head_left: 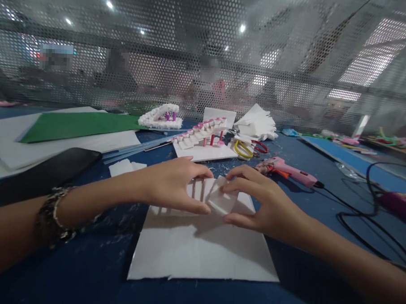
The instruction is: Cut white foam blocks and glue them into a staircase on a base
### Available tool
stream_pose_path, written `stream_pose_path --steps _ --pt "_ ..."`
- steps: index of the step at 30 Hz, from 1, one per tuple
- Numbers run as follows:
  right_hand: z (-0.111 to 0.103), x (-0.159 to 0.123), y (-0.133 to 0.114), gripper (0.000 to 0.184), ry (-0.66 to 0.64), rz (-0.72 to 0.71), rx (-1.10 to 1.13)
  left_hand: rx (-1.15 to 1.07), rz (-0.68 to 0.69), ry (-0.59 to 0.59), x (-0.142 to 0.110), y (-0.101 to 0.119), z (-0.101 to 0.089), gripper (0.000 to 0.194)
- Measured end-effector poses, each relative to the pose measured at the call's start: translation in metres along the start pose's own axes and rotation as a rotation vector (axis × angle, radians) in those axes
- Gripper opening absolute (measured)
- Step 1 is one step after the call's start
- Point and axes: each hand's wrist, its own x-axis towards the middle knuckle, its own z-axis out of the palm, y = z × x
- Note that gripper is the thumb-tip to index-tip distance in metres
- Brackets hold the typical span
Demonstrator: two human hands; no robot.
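A white board (pixel 203 255) lies flat before me, with a row of white stepped pieces (pixel 197 190) near its far edge. My left hand (pixel 174 184) curves round the stepped pieces, thumb on the near side and fingers on the far side. Between the thumb and fingers of my right hand (pixel 259 201) is a small white square piece (pixel 223 197), tilted against the right end of the row. Its lower edge meets the row or the board; which one I cannot tell. Part of the row is hidden by my left hand.
Behind the board stands a white stair model (pixel 203 134) with pink posts. Scissors (pixel 243 149) and a pink glue gun (pixel 289 171) with a black cord lie to the right. On the left are a green sheet (pixel 83 125), white sheets and a dark phone-like slab (pixel 43 174).
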Motion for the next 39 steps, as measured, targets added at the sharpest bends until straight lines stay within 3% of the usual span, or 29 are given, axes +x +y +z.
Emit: stream_pose_path --steps 39 --pt "-0.0011 0.0001 -0.0014 0.027 -0.066 0.041 0.016 -0.062 -0.032 -0.026 0.0028 -0.001 -0.0005 0.049"
